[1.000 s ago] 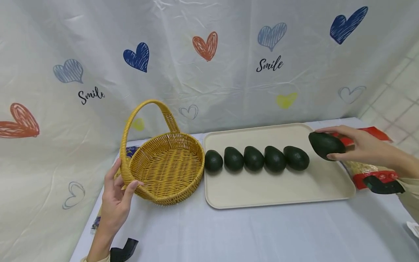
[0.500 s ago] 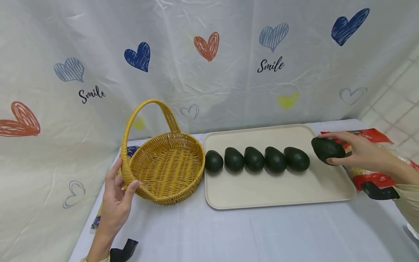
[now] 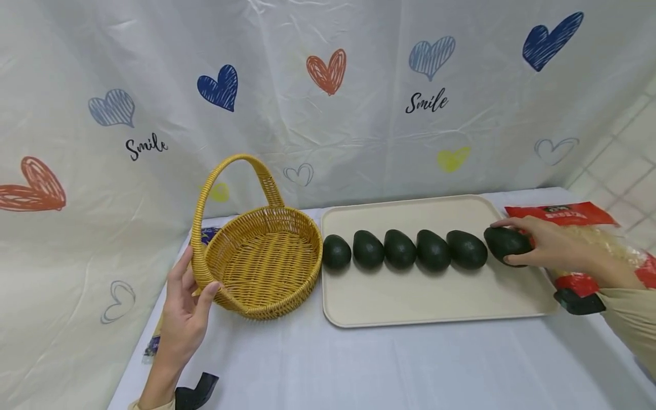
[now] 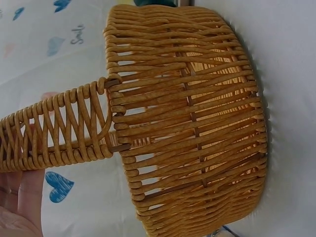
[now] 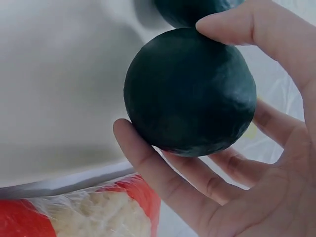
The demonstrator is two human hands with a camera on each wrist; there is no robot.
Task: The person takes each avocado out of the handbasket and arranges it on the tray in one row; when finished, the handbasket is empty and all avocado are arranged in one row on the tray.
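Observation:
My right hand (image 3: pixel 561 245) holds a dark green avocado (image 3: pixel 507 245) between thumb and fingers at the right end of a beige tray (image 3: pixel 435 302). In the right wrist view the avocado (image 5: pixel 190 94) fills the space between thumb and fingers. Several more avocados (image 3: pixel 433 250) lie in a row across the tray, left of the held one. My left hand (image 3: pixel 184 319) grips the handle of a yellow wicker basket (image 3: pixel 277 273), whose woven floor shows bare. The left wrist view shows the basket's side (image 4: pixel 187 123) up close, with part of the left hand (image 4: pixel 24 207) under the handle.
A red and clear plastic bag (image 3: pixel 569 213) of pale food lies at the tray's right, partly behind my right arm. Another package (image 3: pixel 154 344) shows behind the basket on the left. A cloth backdrop with hearts (image 3: pixel 328 125) hangs behind the white table (image 3: pixel 359 364).
My right hand has lowered the avocado toward the tray, beside the right end of the row. The left hand and basket have stayed in place.

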